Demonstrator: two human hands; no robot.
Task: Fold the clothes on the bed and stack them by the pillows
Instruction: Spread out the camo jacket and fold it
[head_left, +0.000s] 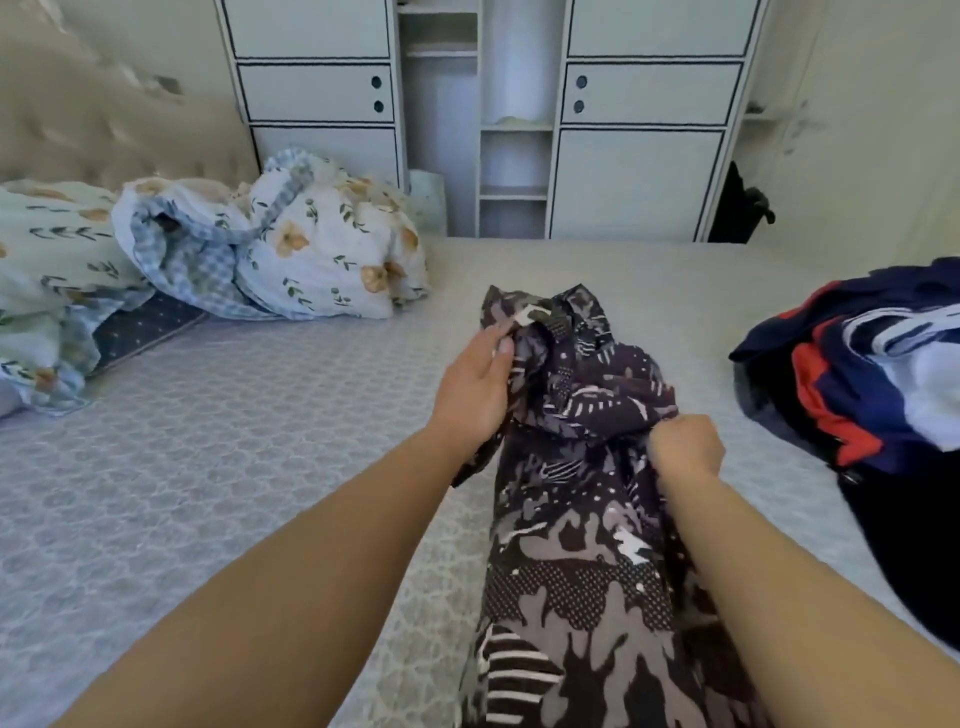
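While my left hand (475, 387) pinches the patterned shirt (582, 467) by its collar and my right hand (685, 449) fists a bunched edge above the bed (234, 441), the twisted cloth could fold crooked, or slide off toward the clothes pile (857, 374).

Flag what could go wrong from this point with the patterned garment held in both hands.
The patterned garment is bunched between the left hand and right hand, so a fold started now would likely come out crooked. The pile of clothes sits close on the right, and spreading the garment could drag into it. The crumpled floral bedding crowds the pillow end, so a stack there may lean.
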